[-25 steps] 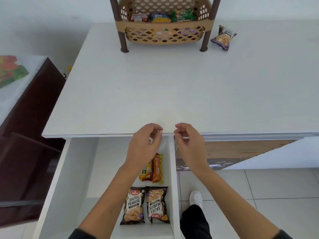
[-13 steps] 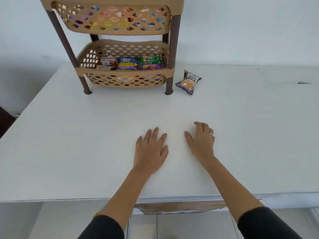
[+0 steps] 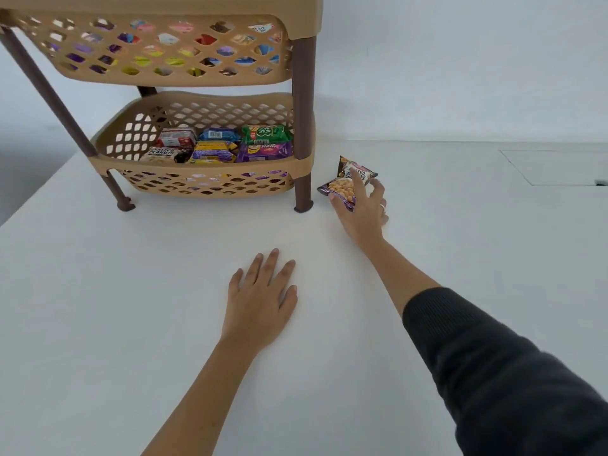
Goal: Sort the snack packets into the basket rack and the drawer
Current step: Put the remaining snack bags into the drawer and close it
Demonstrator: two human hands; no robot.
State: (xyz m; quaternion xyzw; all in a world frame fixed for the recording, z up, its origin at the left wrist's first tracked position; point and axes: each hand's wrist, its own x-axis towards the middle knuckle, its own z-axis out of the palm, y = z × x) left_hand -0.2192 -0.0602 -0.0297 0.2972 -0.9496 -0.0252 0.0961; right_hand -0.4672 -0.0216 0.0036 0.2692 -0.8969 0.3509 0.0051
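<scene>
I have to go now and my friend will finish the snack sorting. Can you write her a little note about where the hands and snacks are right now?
Left hand: flat on the white table, fingers straight, holding nothing.
Right hand: reached out to the peanut packet beside the rack's front right leg, fingers on it; a firm grip is not clear yet.
Done: several packets already lie in the lower basket, and more show through the upper basket.
Left: pick up that last loose peanut packet and put it away. The drawer is out of view, so check it too.

Left hand [image 3: 260, 302] lies flat, fingers straight; right hand [image 3: 362, 210] reaches forward, fingers spread.
</scene>
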